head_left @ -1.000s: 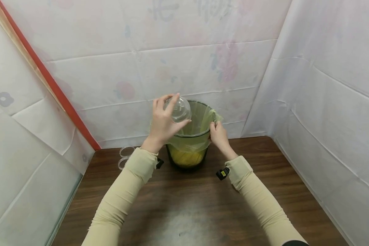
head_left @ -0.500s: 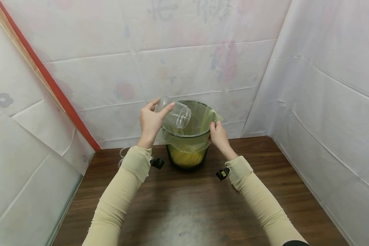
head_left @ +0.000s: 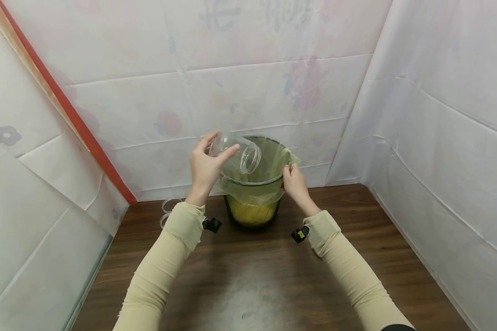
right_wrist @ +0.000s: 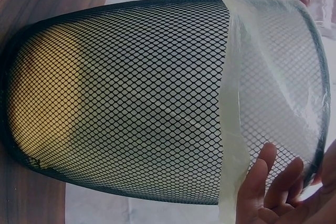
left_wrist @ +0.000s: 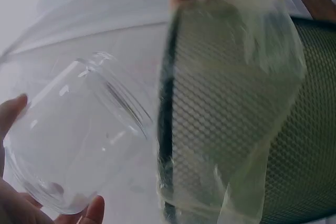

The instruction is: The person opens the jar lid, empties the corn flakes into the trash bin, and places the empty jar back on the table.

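Observation:
My left hand (head_left: 203, 170) grips a clear plastic jar (head_left: 241, 161) around its base end, thumb on the near side. The jar lies tilted on its side, its open mouth over the left part of a black mesh wastebasket (head_left: 231, 212). In the left wrist view the see-through jar (left_wrist: 68, 124) shows no lid. My right hand (head_left: 296, 184) holds the basket's right rim, where a thin yellow-green bin liner (head_left: 252, 195) folds over it. In the right wrist view fingers (right_wrist: 269, 156) press on the liner's fold. Something yellow shows through the mesh at the bottom.
Two clear round rings (head_left: 170, 205), perhaps lids, lie on the brown wooden table (head_left: 248, 276), left of the basket and partly behind my left sleeve. Pale sheeted walls (head_left: 149, 110) close off the back and both sides.
The jar has turned from base facing me to lying sideways with its mouth to the right. My left hand went left, then slightly back right. The right hand and basket stayed put.

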A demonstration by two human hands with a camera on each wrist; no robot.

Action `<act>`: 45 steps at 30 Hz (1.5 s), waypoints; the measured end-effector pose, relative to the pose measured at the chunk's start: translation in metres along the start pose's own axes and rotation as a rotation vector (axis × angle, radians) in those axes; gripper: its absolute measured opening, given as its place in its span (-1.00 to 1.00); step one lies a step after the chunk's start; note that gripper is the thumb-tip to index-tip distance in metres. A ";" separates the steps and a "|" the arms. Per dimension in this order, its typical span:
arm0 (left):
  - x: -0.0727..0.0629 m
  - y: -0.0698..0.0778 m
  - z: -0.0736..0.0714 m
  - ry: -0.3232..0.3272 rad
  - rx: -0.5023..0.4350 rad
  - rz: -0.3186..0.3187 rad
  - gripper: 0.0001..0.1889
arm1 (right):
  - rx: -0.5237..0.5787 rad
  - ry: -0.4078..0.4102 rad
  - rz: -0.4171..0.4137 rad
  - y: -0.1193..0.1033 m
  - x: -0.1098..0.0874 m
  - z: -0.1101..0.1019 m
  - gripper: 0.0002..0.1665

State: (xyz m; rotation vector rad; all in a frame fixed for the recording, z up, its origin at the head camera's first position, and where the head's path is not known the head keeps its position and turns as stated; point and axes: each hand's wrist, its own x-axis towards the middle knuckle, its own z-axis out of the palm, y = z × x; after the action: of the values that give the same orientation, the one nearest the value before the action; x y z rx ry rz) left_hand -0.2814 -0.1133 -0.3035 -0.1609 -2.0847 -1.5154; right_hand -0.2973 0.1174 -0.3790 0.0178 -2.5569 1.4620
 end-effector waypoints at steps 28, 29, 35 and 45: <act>-0.025 -0.007 -0.009 0.126 0.150 0.205 -0.06 | 0.143 -0.018 0.043 0.008 0.003 -0.013 -0.45; -0.026 -0.007 -0.010 0.126 0.134 0.180 -0.06 | 0.156 -0.021 0.055 0.008 0.003 -0.014 -0.41; -0.033 -0.007 -0.020 0.086 -0.040 -0.016 -0.09 | 0.207 -0.007 0.109 0.010 0.005 -0.017 -0.37; -0.038 -0.013 -0.028 0.034 -0.471 -0.168 -0.27 | 0.137 0.078 0.074 0.020 -0.002 -0.026 -0.24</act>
State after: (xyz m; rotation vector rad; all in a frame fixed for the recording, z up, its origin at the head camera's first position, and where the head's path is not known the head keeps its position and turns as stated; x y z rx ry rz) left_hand -0.2450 -0.1349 -0.3276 -0.1330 -1.7163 -2.0785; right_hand -0.2928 0.1492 -0.3836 -0.1128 -2.4156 1.6288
